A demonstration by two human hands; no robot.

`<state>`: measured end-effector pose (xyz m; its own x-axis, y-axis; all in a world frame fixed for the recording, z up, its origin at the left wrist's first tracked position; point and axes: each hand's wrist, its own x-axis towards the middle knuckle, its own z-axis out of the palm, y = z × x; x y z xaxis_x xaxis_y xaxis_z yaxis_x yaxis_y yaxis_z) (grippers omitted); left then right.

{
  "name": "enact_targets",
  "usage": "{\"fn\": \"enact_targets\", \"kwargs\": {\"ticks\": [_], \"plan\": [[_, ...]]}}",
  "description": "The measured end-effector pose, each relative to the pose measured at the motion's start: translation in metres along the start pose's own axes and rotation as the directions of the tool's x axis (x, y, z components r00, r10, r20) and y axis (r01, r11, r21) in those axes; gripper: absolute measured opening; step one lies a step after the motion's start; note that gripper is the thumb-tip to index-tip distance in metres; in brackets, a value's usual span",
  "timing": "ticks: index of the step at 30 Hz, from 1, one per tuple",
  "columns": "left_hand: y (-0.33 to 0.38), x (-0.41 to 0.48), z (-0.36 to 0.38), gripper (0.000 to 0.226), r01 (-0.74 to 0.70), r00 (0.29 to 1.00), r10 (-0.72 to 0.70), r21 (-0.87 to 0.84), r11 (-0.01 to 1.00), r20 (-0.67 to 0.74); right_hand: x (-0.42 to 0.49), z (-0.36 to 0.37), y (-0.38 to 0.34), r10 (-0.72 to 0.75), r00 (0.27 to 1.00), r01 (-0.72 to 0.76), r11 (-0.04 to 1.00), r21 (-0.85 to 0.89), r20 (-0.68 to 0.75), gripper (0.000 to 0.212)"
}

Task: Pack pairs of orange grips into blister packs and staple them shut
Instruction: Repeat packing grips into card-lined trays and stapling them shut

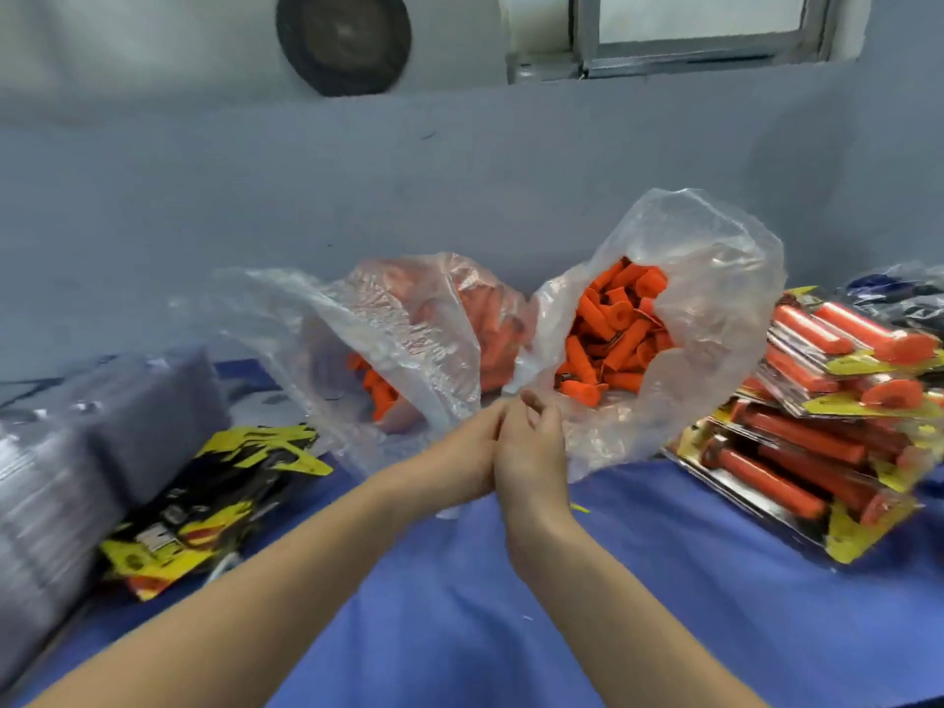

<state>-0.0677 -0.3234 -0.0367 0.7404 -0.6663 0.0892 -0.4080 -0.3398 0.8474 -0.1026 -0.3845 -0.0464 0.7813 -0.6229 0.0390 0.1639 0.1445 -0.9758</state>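
Short orange grips [608,332], tubular with flared ends, fill two crinkled clear plastic bags [715,293] open at the back of the blue-covered desk [664,580]. To the right lies one glossy pile of filled blister packs [817,436]. The left hand [467,452] and right hand [531,452] touch at the right bag's rim with fingers curled; blur hides whether they pinch it.

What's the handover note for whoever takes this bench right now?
Left hand and right hand: together at the near rim of the right bag; grip on plastic unclear, no grips held.
Orange grips loose in that open bag, more in the left bag.
Backing cards lie left.
Done: filled packs stacked right.
Left: pick a pair, pack, staple. No stapler in view.
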Motion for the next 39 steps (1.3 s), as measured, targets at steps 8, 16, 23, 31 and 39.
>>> {"fn": "enact_targets", "kwargs": {"ticks": [8,16,23,31,39], "plan": [[-0.066,-0.122,-0.131,0.034,0.288,0.943,-0.202,0.343,0.894,-0.265,-0.077,0.130,0.044,0.136,0.913,-0.100,0.989,-0.113,0.385,0.029],[-0.101,-0.209,-0.263,0.043,0.763,0.634,-0.057,0.611,0.211,-0.772,-0.130,0.226,0.041,0.137,0.772,-0.005,0.978,-0.210,0.621,0.037],[-0.122,-0.257,-0.311,0.060,0.820,0.553,-0.315,0.438,0.368,-0.772,-0.177,0.274,0.039,-0.011,0.590,0.375,0.889,-0.262,0.807,0.032],[-0.129,-0.260,-0.313,0.054,0.857,0.476,-0.375,0.324,0.402,-0.795,-0.197,0.293,0.076,-0.070,0.475,0.619,0.735,-0.276,0.877,0.054],[-0.130,-0.257,-0.312,0.032,0.810,0.517,-0.225,0.387,0.440,-0.826,-0.200,0.293,0.090,-0.136,0.439,0.719,0.645,-0.257,0.888,0.062]]}}
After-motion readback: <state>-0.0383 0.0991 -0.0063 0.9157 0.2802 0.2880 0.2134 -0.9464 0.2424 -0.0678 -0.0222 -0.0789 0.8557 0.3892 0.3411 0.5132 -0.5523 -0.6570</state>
